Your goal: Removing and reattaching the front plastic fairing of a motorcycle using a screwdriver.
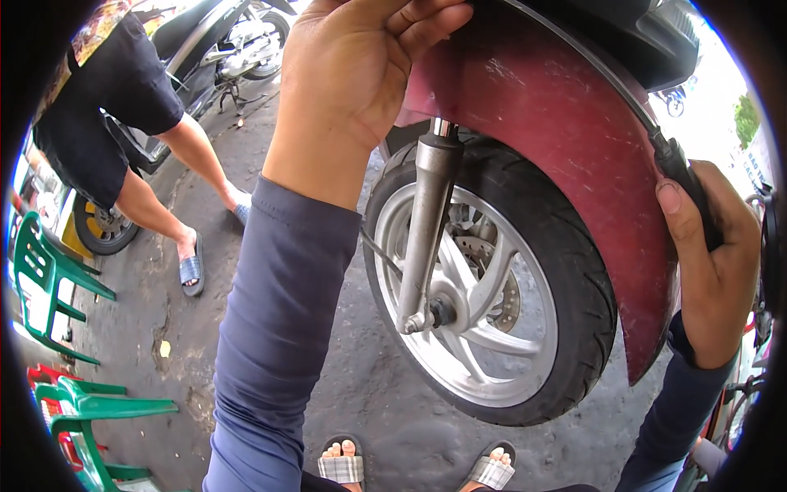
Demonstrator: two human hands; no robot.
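Note:
My left hand [348, 70] is raised in front of a scooter's dark red front fender [545, 107]. Its fingers are curled, and the upper edge cuts off what they may hold. On the right, my right hand [717, 246] wraps round a black-handled tool [684, 176], thumb along the handle. A long, thin dark shaft seems to run from it up and left across the fender; its far end is out of sight. Below the fender stand the silver fork leg [428, 221] and the front wheel [525, 361] with a black tyre and silver spokes.
Green plastic chairs [53, 287] and a red chair [61, 394] line the left side. A person in black shorts and slides [131, 82] stands near parked scooters [238, 49] at the upper left. My sandalled feet [340, 467] rest on rough grey pavement [270, 459].

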